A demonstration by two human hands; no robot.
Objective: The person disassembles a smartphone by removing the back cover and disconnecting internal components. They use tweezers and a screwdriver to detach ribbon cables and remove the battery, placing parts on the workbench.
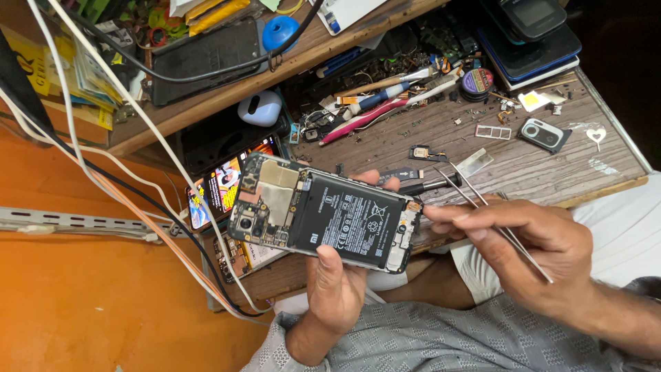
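My left hand [339, 279] grips an opened phone [323, 212] with its back cover off, showing a black battery and the circuit board with its camera module. The thumb lies over the phone's near edge and the fingertips show behind its far edge. My right hand [533, 248] holds metal tweezers [492, 217], their tips pointing up and left above the bench. The right forefinger touches the phone's right end.
A wooden bench [523, 162] carries small screws, a camera cover part [544, 133], a card tray [493, 131], a solder-wire reel [477, 80], brushes and pens. Another lit phone [224, 182] lies to the left. Cables [117, 186] hang over an orange wall. A stack of phones [530, 34] stands at the back right.
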